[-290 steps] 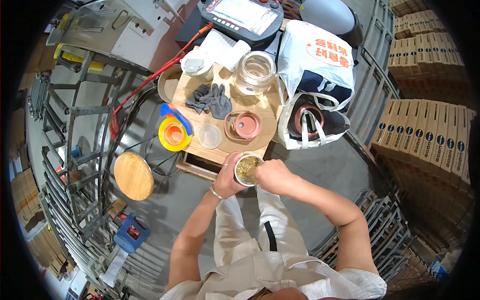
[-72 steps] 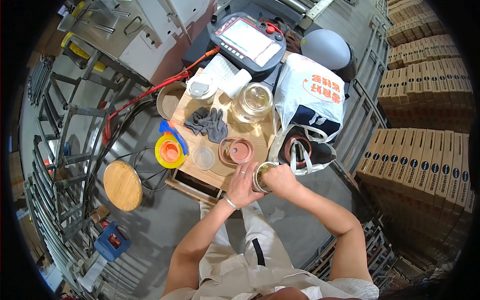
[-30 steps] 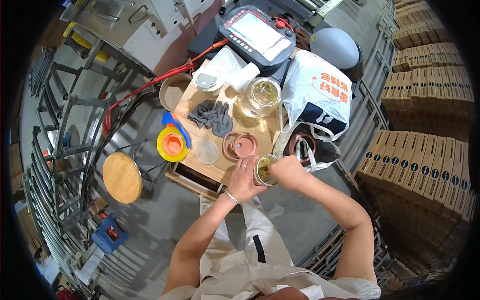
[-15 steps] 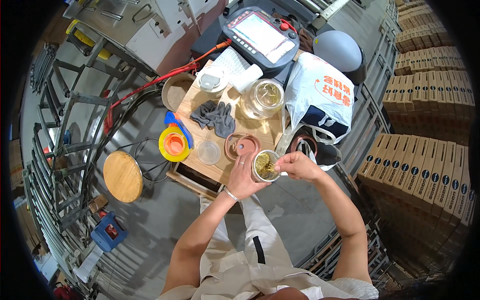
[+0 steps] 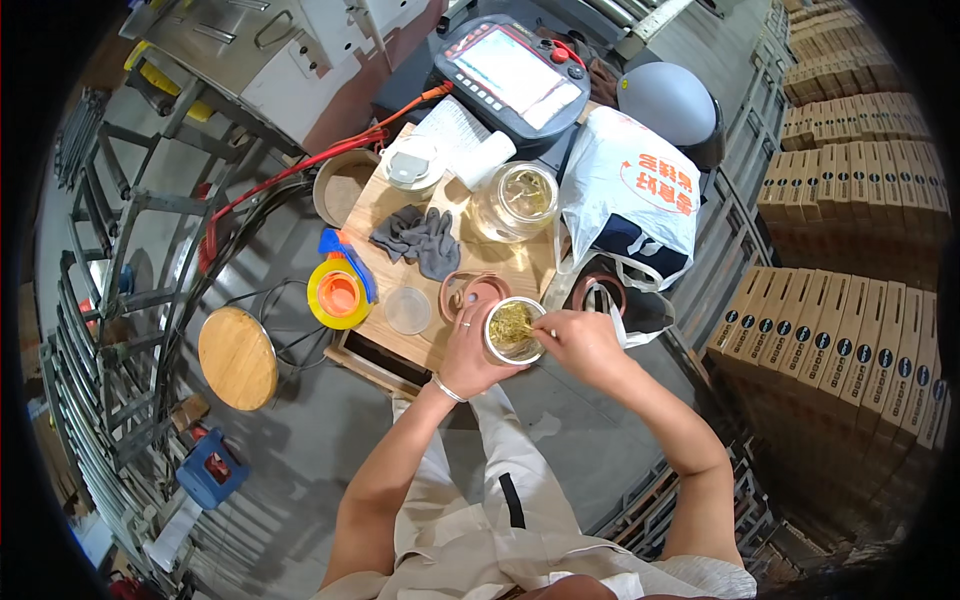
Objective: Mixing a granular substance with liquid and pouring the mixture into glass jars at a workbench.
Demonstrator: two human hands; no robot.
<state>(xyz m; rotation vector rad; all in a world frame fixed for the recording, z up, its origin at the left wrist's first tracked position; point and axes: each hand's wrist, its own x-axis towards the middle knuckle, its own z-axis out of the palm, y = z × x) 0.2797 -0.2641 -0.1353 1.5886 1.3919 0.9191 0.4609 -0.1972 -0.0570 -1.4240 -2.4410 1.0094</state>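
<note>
My left hand wraps round a clear jar, held tilted at the near edge of the small wooden table. Yellow-green dried plant strands lie in it. My right hand is closed in a pinch at the jar's right rim, its fingertips on some strands. A reddish-brown lid with a loop lies just beyond my left fingers. Left of it is a clear round lid. Farther back stands a larger glass jar with pale liquid and some plant matter in it.
Grey gloves, a white-lidded container and a paper roll lie on the table. Behind is a control pendant with a screen; at right, a white plastic bag. Yellow tape sits at the left edge.
Both hands and the jar have shifted slightly left. My right fingers are still pinched at the jar's mouth. The whole view has also drifted a little.
</note>
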